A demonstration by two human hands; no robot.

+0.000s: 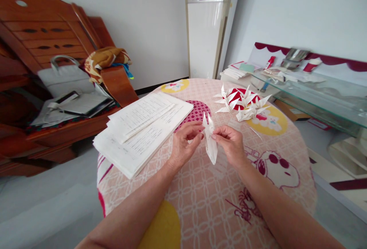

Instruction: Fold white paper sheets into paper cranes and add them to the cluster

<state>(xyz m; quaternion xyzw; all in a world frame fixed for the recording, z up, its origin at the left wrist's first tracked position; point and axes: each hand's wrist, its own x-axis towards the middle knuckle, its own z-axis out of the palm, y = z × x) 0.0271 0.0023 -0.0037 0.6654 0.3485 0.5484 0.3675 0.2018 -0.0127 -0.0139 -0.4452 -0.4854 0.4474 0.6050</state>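
Both my hands pinch a folded white paper piece [210, 142] held upright just above the round table [218, 203]. My left hand [185, 144] grips its left side with thumb and fingers closed. My right hand [231, 142] pinches its right side. The paper has two pointed tips at the top and a long point hanging down. Several finished white folded paper cranes [243, 104] lie together on the far side of the table, beyond my hands.
A thick stack of printed sheets [140, 130] lies on the table's left part. A wooden bench [57, 88] with a white bag [64, 75] and papers stands at left. A glass shelf [315, 88] with clutter runs along the right wall. A white standing unit [205, 23] is behind.
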